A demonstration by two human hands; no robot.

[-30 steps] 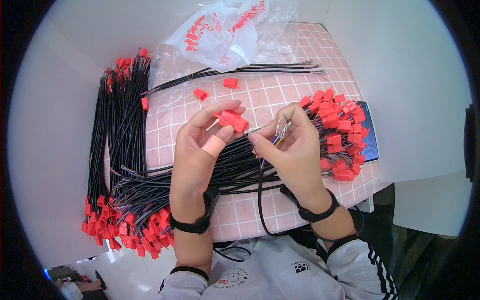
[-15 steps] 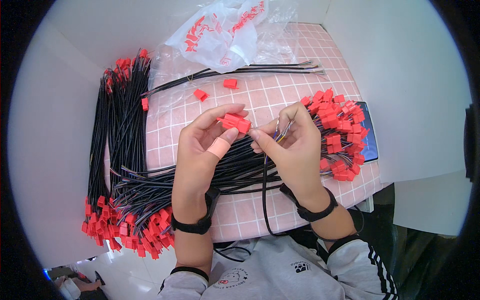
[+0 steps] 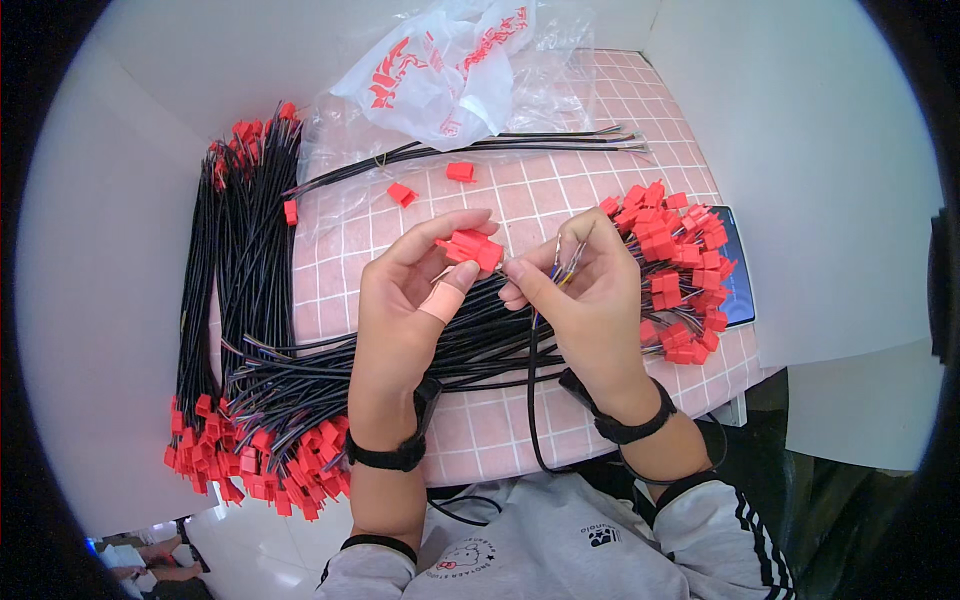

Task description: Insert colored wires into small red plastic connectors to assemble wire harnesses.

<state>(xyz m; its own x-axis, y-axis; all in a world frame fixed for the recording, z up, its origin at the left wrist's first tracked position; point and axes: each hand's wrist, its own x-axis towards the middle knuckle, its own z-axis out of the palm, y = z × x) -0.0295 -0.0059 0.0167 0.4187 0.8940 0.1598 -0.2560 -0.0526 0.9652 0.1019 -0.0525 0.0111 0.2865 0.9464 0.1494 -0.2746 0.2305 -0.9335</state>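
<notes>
Hidden and unclear parts around the wire work

The dark flat device (image 3: 738, 285) at the right is mostly covered by the red connector heap (image 3: 675, 265); the thin wire ends (image 3: 560, 262) pinched in the right hand (image 3: 590, 300) are too small to count. The left hand (image 3: 405, 310) covers the back of the red connector (image 3: 472, 248), and the black cable bundle (image 3: 480, 345) passes beneath both palms.

- The worktop (image 3: 560, 210) has a pink cover with a white grid.
- A crumpled white plastic bag (image 3: 440, 70) with red print lies at the worktop's far edge.
- Just in front of the bag lies a thin bunch of black wires (image 3: 480, 148) without housings.
- Two loose red connector housings (image 3: 402, 194) (image 3: 460, 171) lie near that bunch.
- A dark phone (image 3: 738, 280) lies at the worktop's right edge, partly under red-tipped wires.
</notes>
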